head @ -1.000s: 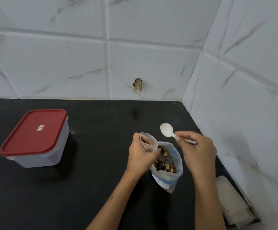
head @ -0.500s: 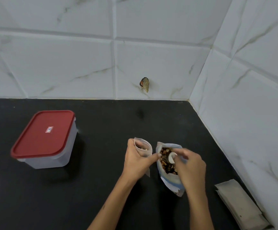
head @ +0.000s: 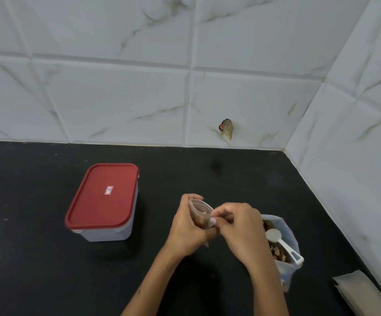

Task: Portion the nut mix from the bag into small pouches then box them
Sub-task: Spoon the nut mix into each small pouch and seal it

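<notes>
I see the small pouch (head: 200, 215) held upright above the middle of the black worktop (head: 37, 270), my left hand (head: 188, 226) wrapped around its side while my right hand (head: 237, 226) pinches its top edge with curled fingers. Just to the right the open nut-mix bag (head: 287, 247) stands with the white scoop (head: 280, 242) resting inside on the nuts. The red-lidded box (head: 104, 201) sits closed toward the left, well apart, and a stack of flat brown pouches (head: 365, 295) lies at the worktop's right edge by the tiled wall (head: 139, 92).

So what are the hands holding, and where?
Both hold the small pouch: the left hand grips its side, and the right hand pinches its top edge. The spoon sits loose in the bag.
</notes>
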A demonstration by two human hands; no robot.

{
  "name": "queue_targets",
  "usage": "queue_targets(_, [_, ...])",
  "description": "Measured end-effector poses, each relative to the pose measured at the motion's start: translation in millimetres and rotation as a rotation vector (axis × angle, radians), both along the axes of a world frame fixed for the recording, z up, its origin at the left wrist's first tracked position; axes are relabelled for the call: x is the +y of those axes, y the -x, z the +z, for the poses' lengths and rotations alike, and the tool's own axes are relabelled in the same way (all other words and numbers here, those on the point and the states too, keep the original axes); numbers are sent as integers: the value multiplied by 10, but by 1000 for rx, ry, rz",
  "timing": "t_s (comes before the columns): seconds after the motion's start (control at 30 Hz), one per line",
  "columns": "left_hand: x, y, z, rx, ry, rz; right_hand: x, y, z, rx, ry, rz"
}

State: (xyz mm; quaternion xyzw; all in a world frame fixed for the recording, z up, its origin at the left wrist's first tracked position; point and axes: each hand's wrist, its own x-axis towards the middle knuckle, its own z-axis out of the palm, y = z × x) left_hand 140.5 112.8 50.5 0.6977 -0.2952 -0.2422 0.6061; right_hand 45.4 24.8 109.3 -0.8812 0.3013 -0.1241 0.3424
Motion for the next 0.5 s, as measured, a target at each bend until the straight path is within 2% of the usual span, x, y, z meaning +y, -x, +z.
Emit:
queue_targets(0.07, [88,-91,2,7,91,-60,40,-40,36,-37,14,12])
queue_targets(0.17, [193,-209,28,58,255,-104,47,-56,105,-242,-230,70])
queue_targets(0.23, [245,-285,44,119,322,-149,17,-67,85,-318,-253,58])
queue_targets(0.3, [262,-351,56,146,347,-153,-7,-87,51,-372,-270,30])
queue_targets(0.4, [251,-416,63,149,328,-135,-1,-113,8,-510,-431,-11])
queue_targets(0.5, [228,-443,41,159,321,-146,2,-148,-60,-535,-404,-63])
